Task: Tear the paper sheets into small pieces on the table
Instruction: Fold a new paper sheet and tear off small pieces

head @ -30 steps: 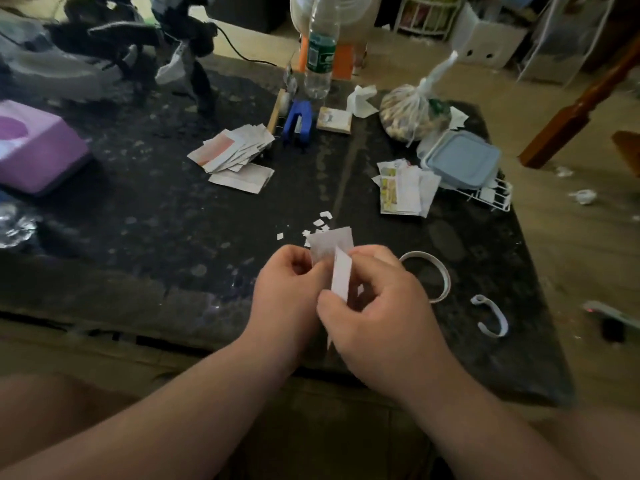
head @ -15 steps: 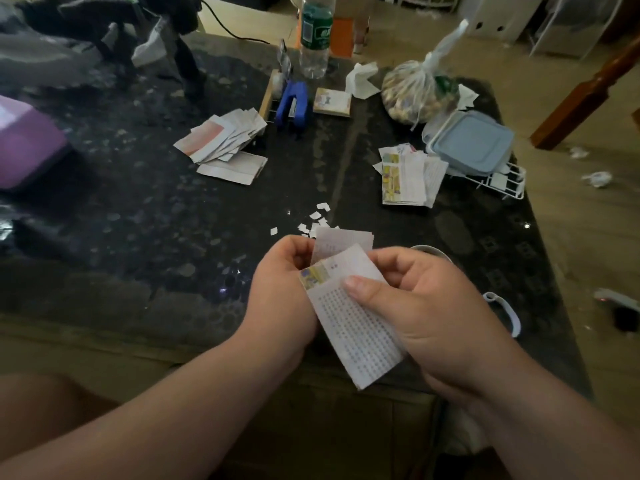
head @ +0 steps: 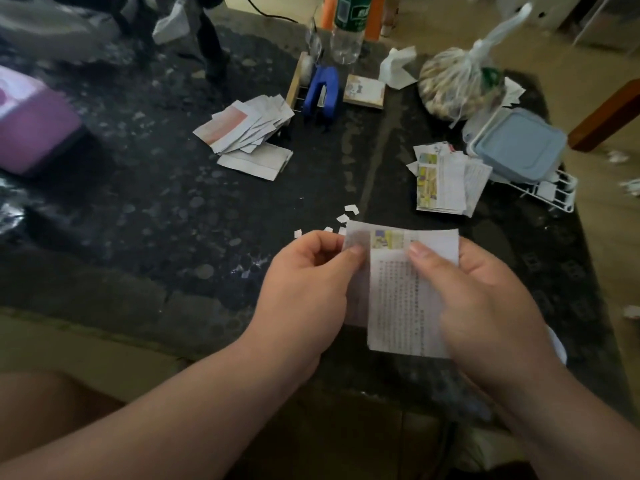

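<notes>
Here, a printed sheet (head: 398, 292) is held upright-ish over the near edge of the table (head: 156, 220), between both hands. The right hand (head: 485, 306) grips its right side, thumb curled onto the front near the top, fingers behind. The left hand (head: 304, 289) pinches a greyer strip (head: 355, 289) along the sheet's left edge under a bent thumb; whether strip and sheet are one piece, I cannot tell. Small scraps (head: 351, 209) lie on the table just beyond. A paper pile (head: 446, 181) sits farther right, beside a blue box (head: 519, 147), another pile (head: 242, 129) far left of centre, near a blue stapler (head: 322, 90). A bottle (head: 346, 32) and a tied bag (head: 453, 84) stand at the far edge.
</notes>
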Available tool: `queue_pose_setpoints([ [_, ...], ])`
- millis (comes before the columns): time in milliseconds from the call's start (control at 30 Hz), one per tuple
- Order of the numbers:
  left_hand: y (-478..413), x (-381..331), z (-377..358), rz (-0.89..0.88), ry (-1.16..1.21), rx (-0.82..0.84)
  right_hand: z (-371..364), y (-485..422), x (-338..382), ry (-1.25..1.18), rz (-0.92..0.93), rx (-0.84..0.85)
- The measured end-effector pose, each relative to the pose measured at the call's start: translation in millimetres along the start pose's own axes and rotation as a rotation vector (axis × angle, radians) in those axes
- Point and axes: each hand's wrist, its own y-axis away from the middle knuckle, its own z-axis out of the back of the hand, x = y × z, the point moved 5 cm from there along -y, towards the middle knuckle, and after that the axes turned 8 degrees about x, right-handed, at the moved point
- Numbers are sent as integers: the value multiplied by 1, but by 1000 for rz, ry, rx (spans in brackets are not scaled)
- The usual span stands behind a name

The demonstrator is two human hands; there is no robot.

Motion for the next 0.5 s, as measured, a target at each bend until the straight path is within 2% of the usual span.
queue_pose_setpoints([
  [133, 2, -1, -1, -22, 6, 42, 4, -6, -5, -200, -53, -6],
  [233, 5, -3, -3, -14, 28, 92, 1, -7, -11, -263, -93, 43],
  [333, 7, -4, -4, -15, 42, 124, -3, -6, -12, -250, -117, 119],
  [500, 7, -3, -1, -53, 10, 117, -1, -4, -8, -176, -85, 98],
])
